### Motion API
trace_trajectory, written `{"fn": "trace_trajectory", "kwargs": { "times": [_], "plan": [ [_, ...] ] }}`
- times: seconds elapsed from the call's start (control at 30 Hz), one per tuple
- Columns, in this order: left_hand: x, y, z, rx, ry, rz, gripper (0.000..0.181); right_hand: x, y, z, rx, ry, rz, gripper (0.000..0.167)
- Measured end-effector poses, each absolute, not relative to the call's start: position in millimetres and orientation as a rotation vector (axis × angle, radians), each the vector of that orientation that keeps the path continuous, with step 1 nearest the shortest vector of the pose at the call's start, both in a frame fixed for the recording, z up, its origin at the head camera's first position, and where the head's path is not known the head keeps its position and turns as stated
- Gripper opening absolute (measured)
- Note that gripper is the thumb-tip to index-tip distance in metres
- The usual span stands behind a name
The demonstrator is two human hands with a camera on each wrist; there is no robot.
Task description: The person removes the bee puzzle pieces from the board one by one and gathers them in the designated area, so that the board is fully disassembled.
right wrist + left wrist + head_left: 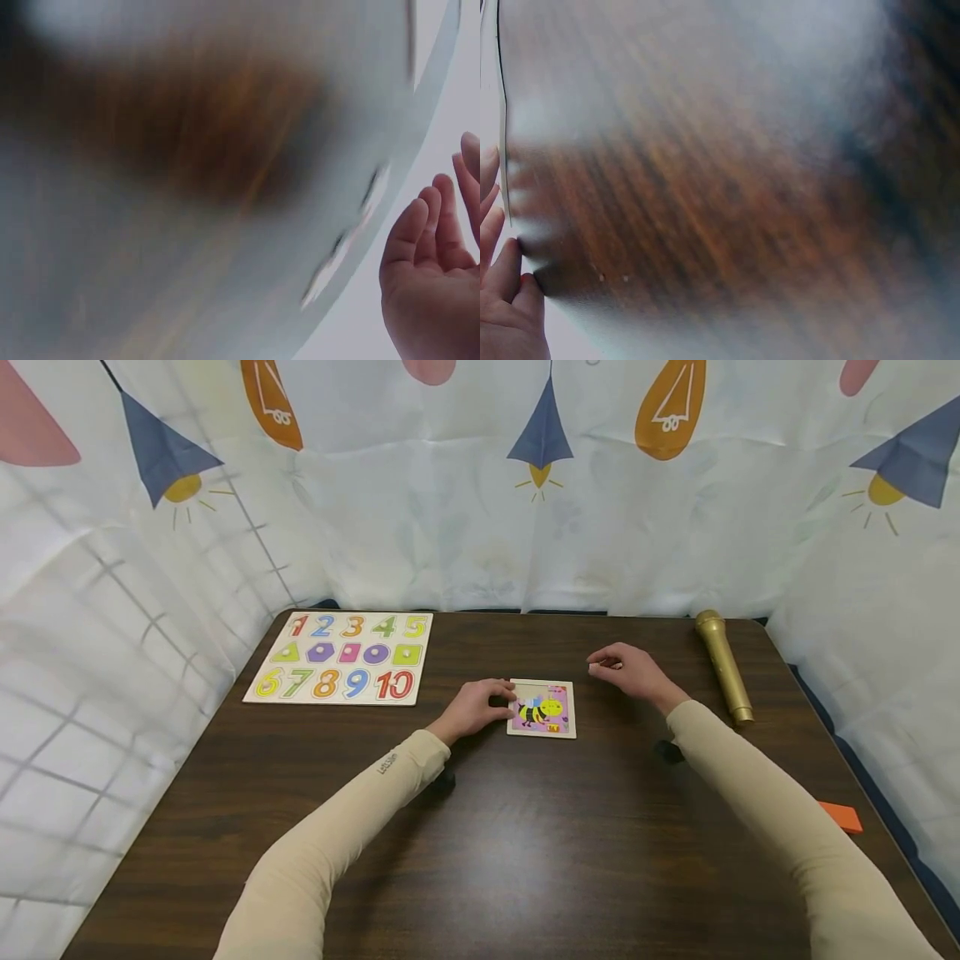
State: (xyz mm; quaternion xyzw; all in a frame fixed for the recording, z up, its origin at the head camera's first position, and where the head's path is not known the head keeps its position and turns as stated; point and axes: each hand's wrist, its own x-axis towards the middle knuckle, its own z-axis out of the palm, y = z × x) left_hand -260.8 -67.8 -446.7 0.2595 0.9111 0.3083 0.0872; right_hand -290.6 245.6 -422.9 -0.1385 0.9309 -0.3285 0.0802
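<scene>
A small square bee puzzle (542,710) lies flat on the dark wooden table. Its picture shows a yellow and black bee on pink, and its upper left part is bare pale wood. My left hand (477,707) holds the puzzle's left edge, thumb and forefinger bent against it. To the right and slightly behind, my right hand (630,670) hovers above the table, thumb and fingertips together on a small pale flat piece. Fingers cover most of that piece. Both wrist views show their hands only at the edge, the left hand (514,307) and the right hand (427,277).
A number and shape board (348,695) lies at the back left of the table (510,860). A gold microphone (724,668) lies at the back right. An orange flat block (842,817) is partly hidden behind the right sleeve. Patterned white curtains (465,527) surround the table.
</scene>
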Motion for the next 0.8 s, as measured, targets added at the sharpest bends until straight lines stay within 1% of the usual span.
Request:
{"fn": "trace_trajectory", "kwargs": {
  "times": [0.23,0.47,0.8],
  "plan": [
    [-260.4,-67.3,-447.2,0.775,2.718,0.931,0.031,-271.2,211.4,-429.3,-0.579,2.697,-1.009,0.026],
    [-260.8,-66.7,-448.4,0.788,2.725,0.922,0.030,-268.4,200.7,-440.7,-0.538,2.661,-1.009,0.026],
    [-260.0,-66.7,-445.9,0.777,2.723,0.913,0.030,-267.3,195.5,-440.8,-0.549,2.654,-1.011,0.024]
  ]
}}
